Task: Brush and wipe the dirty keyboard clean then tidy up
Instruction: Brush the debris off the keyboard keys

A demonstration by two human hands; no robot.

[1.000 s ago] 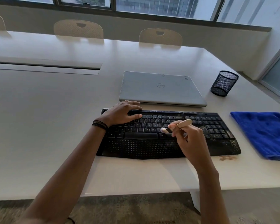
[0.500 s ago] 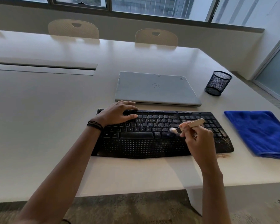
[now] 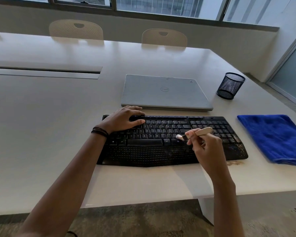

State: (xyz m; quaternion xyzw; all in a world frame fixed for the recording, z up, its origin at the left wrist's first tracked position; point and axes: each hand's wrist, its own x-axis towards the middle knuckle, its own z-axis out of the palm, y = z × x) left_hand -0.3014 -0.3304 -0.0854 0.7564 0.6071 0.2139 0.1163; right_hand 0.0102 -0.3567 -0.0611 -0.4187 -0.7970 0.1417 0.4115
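Observation:
A black keyboard [image 3: 152, 151] with a dotted palm rest lies near the table's front edge. Brown dust covers its right end, and some sits on the table [image 3: 236, 163] just below that corner. My left hand [image 3: 121, 119] rests flat on the keyboard's upper left keys, fingers straight. My right hand [image 3: 204, 147] grips a small brush [image 3: 200, 132] with a pale wooden handle. Its white bristles touch the keys right of the space bar. A folded blue cloth [image 3: 277, 137] lies to the right of the keyboard.
A closed grey laptop [image 3: 164, 92] lies just behind the keyboard. A black mesh pen cup [image 3: 230, 86] stands at the back right. The white table [image 3: 41, 134] has a cable slot [image 3: 44, 72] at the left. Chairs [image 3: 164, 37] stand along the far side.
My right hand has swept the brush to the right along the lower key rows. My left hand has stayed on the keyboard's left end.

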